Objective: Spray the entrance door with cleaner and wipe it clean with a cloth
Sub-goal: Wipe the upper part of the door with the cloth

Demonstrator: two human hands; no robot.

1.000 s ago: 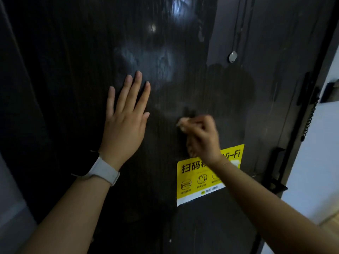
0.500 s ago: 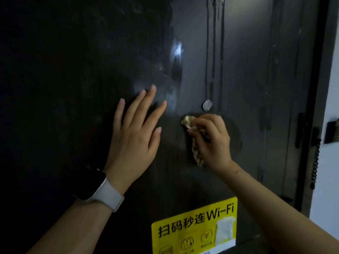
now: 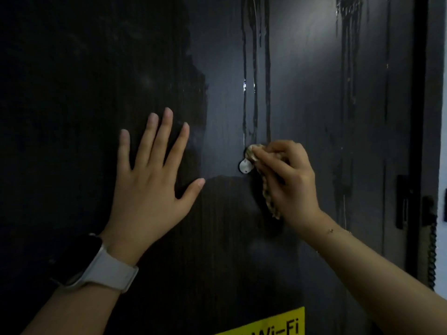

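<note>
The dark entrance door [image 3: 314,97] fills the view, with wet streaks of cleaner running down its upper middle and upper right. My right hand [image 3: 287,182] presses a bunched, pale patterned cloth [image 3: 268,199] against the door, right beside the small round metal peephole cover [image 3: 246,165]. My left hand [image 3: 150,187] lies flat on the door with fingers spread, left of the peephole, with a white-strapped watch on its wrist. No spray bottle is in view.
A yellow Wi-Fi sticker [image 3: 273,325] shows at the bottom edge of the door. The door frame and black latch hardware [image 3: 406,201] run down the right side, with a coiled cord [image 3: 431,257] and a pale wall beyond.
My right hand has wiped upward with the cloth from just above the sticker to the peephole. The view has tilted up, so the sticker has slid to the bottom edge. My left hand stays flat.
</note>
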